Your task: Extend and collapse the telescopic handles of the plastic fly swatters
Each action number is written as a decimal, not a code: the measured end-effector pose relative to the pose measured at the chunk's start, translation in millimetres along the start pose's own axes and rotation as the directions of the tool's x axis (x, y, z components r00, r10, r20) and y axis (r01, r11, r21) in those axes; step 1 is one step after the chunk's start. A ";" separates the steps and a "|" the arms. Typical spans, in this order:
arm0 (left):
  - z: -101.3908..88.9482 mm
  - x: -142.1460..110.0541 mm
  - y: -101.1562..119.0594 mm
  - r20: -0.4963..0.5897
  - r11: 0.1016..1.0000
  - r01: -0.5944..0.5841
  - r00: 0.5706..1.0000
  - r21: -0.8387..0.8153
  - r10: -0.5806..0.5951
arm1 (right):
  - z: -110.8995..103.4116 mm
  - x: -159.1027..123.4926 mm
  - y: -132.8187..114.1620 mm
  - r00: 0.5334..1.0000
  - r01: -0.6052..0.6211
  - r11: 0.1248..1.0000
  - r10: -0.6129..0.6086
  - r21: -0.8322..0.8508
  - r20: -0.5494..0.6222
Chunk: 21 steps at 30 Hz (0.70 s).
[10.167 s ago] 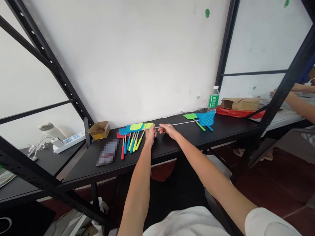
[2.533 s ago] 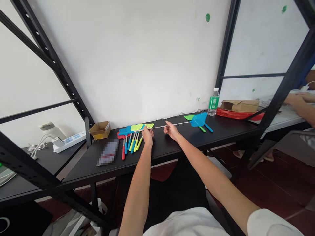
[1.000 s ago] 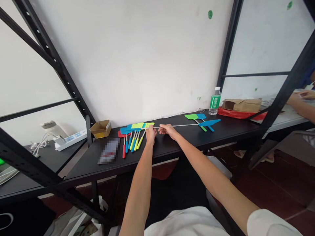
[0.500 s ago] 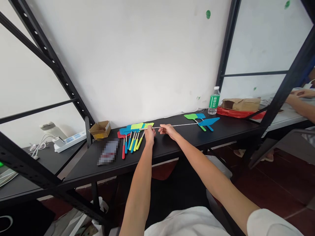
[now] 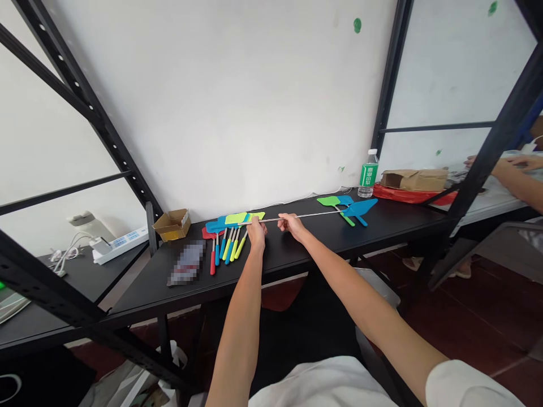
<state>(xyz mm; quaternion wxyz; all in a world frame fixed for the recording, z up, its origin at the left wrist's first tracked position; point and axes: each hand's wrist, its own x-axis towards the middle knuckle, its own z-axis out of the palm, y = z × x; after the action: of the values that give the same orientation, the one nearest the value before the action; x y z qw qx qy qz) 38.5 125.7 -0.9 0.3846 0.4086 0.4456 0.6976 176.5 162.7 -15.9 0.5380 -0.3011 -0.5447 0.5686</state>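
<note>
A blue fly swatter (image 5: pixel 360 208) with a long thin metal rod stretches sideways in front of me. My left hand (image 5: pixel 257 230) is closed around the rod near its left end, and a short piece sticks out past the fingers. Farther right, my right hand (image 5: pixel 292 224) pinches the same rod, its fingers curled. The blue head points right, above a green fly swatter (image 5: pixel 328 201) and another blue one on the table. Left of my left hand, several fly swatters lie side by side, among them a red-handled one (image 5: pixel 212 260) and yellow ones (image 5: pixel 236 217).
A small open cardboard box (image 5: pixel 173 225) and a blurred-out flat packet (image 5: pixel 186 263) are on the black table (image 5: pixel 275 257) at left. A water bottle (image 5: pixel 368 174) stands at the back right. Beyond it lies a torn carton (image 5: pixel 416 180). Another person's arm (image 5: pixel 515 178) shows at far right.
My right hand has shifted slightly right along the rod. My left hand keeps its grip in nearly the same place. The other person's hand has reached farther left.
</note>
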 end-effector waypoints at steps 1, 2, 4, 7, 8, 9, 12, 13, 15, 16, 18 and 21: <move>-0.7 0.4 -0.6 0.019 1.000 -0.001 1.000 0.008 0.001 | -0.3 -0.5 -0.2 1.000 -0.001 1.000 0.001 0.001 -0.003; -1.4 0.7 -1.2 0.044 1.000 -0.002 0.999 0.018 0.002 | -0.6 -1.2 -0.5 1.000 -0.001 1.000 0.001 0.002 -0.004; -2.9 0.5 -2.3 0.106 0.999 -0.008 0.994 0.043 0.003 | -1.4 -2.6 -1.2 1.000 -0.004 1.000 0.004 0.005 -0.002; -4.3 -1.6 -3.1 0.211 0.995 -0.025 0.978 0.097 0.004 | -1.8 -4.7 -3.1 0.999 -0.022 1.000 0.022 -0.017 0.037; -4.3 -2.7 -3.0 0.245 0.993 -0.031 0.969 0.117 0.002 | -1.6 -5.4 -3.9 0.998 -0.027 0.999 0.029 -0.036 0.056; -4.1 -3.8 -2.7 0.279 0.990 -0.038 0.960 0.136 -0.002 | -1.2 -6.0 -4.8 0.997 -0.030 0.998 0.035 -0.059 0.076; -2.8 -7.5 -0.4 0.357 0.982 -0.054 0.934 0.179 -0.014 | 0.8 -8.2 -7.7 0.991 -0.021 0.992 0.037 -0.122 0.126; -2.4 -8.7 0.5 0.372 0.980 -0.056 0.928 0.189 -0.019 | 1.6 -9.0 -8.5 0.989 -0.014 0.990 0.034 -0.139 0.143; -1.9 -10.7 2.1 0.388 0.978 -0.056 0.921 0.202 -0.027 | 3.0 -10.4 -9.7 0.984 0.005 0.986 0.025 -0.169 0.174; -1.9 -11.3 2.6 0.390 0.977 -0.054 0.920 0.204 -0.031 | 3.6 -10.9 -10.0 0.982 0.013 0.984 0.021 -0.180 0.187; -2.1 -11.3 2.2 0.389 0.978 -0.044 0.920 0.202 -0.039 | 4.2 -11.4 -9.9 0.980 0.024 0.982 0.015 -0.188 0.200; -2.6 -8.0 -1.0 0.379 0.984 -0.020 0.924 0.180 -0.051 | 3.9 -10.4 -8.5 0.981 0.024 0.986 0.008 -0.167 0.192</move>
<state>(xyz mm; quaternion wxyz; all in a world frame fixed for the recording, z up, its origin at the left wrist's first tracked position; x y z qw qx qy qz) 39.2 118.0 -4.3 0.4309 0.5662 0.4266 0.5584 177.8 150.3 -9.5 0.4580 -0.2872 -0.6413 0.5446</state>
